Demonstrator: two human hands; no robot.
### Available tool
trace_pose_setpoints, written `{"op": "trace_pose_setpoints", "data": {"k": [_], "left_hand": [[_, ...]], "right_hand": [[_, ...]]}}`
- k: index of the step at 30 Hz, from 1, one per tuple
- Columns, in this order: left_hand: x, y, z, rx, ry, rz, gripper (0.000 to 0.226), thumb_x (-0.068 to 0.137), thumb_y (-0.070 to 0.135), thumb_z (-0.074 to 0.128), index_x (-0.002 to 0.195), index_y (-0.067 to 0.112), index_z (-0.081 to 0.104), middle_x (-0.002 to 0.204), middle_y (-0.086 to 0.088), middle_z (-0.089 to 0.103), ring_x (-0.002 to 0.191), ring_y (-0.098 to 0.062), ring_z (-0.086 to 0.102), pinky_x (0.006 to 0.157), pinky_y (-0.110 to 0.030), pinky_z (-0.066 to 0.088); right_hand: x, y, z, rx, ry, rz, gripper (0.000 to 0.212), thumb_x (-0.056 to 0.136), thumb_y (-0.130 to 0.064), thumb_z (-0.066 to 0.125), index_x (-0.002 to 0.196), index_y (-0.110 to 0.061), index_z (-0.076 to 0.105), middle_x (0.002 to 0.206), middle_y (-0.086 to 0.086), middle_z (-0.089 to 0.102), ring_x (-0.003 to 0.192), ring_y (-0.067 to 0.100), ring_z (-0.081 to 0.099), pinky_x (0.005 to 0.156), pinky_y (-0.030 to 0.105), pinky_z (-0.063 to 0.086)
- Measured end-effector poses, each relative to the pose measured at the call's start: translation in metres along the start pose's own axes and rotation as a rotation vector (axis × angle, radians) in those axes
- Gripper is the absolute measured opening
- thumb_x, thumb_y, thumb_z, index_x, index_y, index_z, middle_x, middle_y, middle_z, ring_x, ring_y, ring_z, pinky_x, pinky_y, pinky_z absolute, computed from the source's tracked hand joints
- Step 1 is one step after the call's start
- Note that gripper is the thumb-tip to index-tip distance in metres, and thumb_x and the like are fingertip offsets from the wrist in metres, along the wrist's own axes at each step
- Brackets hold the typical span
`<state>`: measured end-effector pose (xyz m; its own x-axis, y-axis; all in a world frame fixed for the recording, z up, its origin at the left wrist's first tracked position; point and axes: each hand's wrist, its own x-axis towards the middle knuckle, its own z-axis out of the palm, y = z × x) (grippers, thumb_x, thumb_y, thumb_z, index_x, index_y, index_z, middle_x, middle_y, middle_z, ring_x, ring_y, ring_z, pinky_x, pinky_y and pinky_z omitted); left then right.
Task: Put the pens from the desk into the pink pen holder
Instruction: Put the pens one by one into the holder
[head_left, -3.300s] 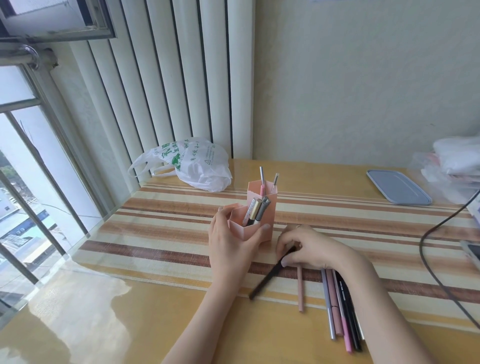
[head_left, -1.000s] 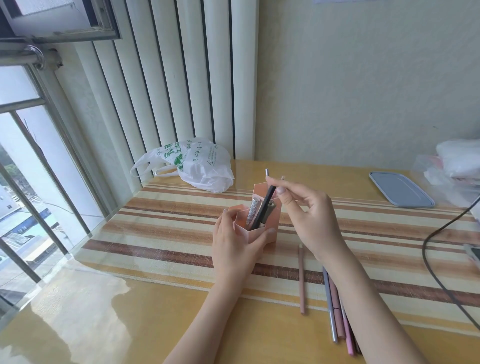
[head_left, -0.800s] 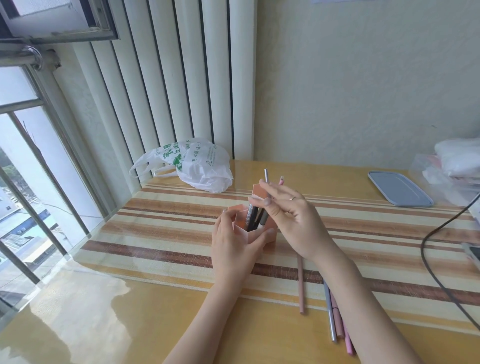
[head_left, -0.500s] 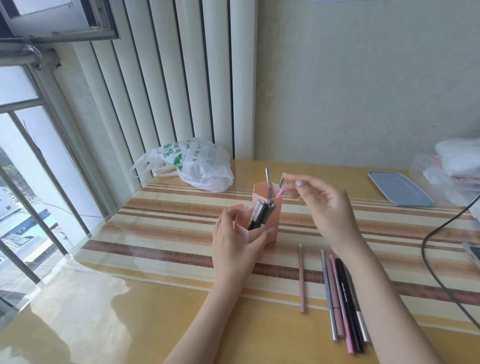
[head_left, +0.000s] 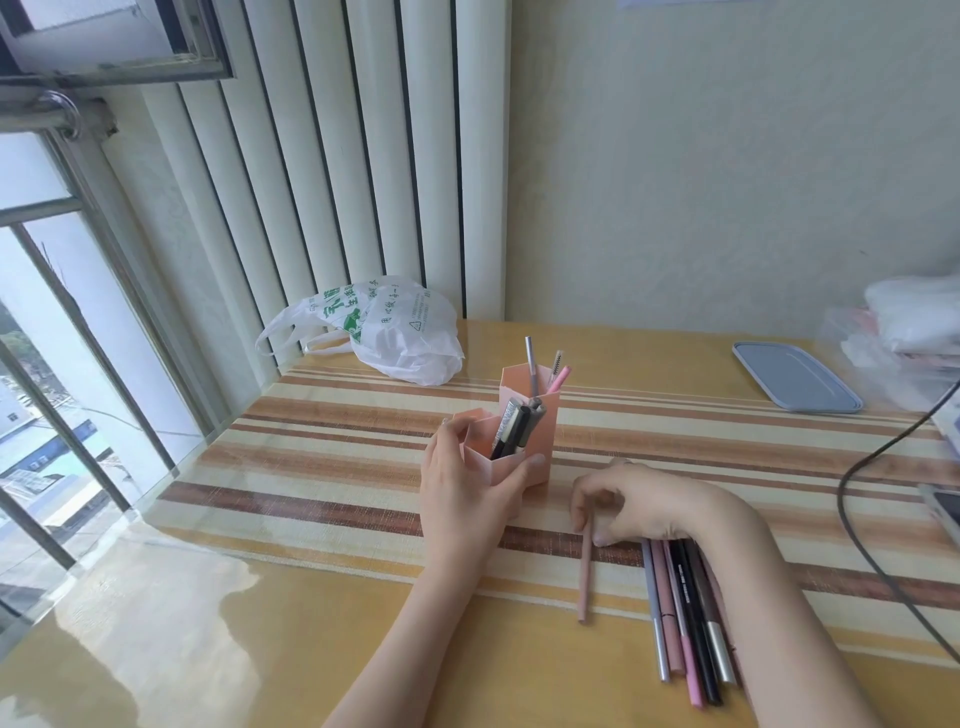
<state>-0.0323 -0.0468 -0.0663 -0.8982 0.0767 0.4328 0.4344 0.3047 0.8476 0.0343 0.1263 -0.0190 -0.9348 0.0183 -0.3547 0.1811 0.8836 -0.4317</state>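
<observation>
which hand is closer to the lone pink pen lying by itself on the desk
Right. The right hand is on the top end of the lone pink pen, fingers curled round it. The left hand is off to the pen's left, gripping the pen holder.

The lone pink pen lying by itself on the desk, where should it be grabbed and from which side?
Pinch the pink pen near its far end from above. It lies flat, apart from the pen bunch, and the right hand already rests there, closest to the holder.
</observation>
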Motion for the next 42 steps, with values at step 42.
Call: {"op": "trace_pose_setpoints", "data": {"k": [42], "left_hand": [[-0.001,0.003,0.0,0.091,-0.041,0.124,0.068,0.063,0.057,0.069,0.116,0.019,0.05,0.109,0.027,0.048,0.131,-0.021,0.041,0.1,-0.031,0.036]], "right_hand": [[-0.003,-0.067,-0.003,0.252,0.849,-0.466,0.024,0.085,-0.021,0.068,0.105,-0.034,0.072,0.092,-0.017,0.067,0.098,0.001,0.053,0.092,0.017,0.039]]}}
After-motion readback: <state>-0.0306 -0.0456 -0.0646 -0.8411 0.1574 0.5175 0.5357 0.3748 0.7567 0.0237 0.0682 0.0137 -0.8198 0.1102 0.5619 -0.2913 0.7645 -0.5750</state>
